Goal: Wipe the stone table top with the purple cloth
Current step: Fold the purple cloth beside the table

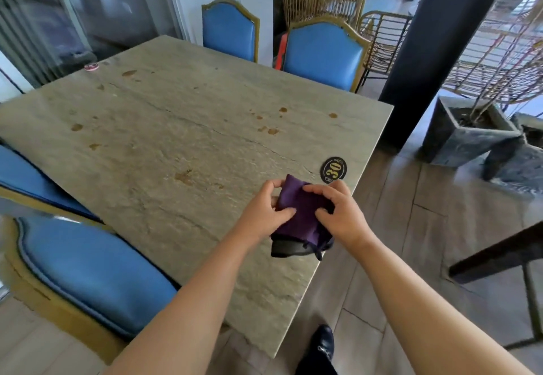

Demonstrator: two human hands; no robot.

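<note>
A grey-green stone table top (182, 128) fills the middle of the head view, marked with several brown stains. Near its right edge a folded purple cloth (299, 213) is held just above the stone. My left hand (264, 213) pinches the cloth's left side between thumb and fingers. My right hand (338, 213) grips its right side with curled fingers. A dark hem of the cloth hangs below my hands, over the table's edge.
A black oval "30" marker (333, 170) lies by the right edge, just beyond the cloth. A small round cap (91, 66) sits at the far left corner. Blue padded chairs (323, 51) surround the table. A dark pillar (435, 51) and a stone planter (467, 134) stand to the right.
</note>
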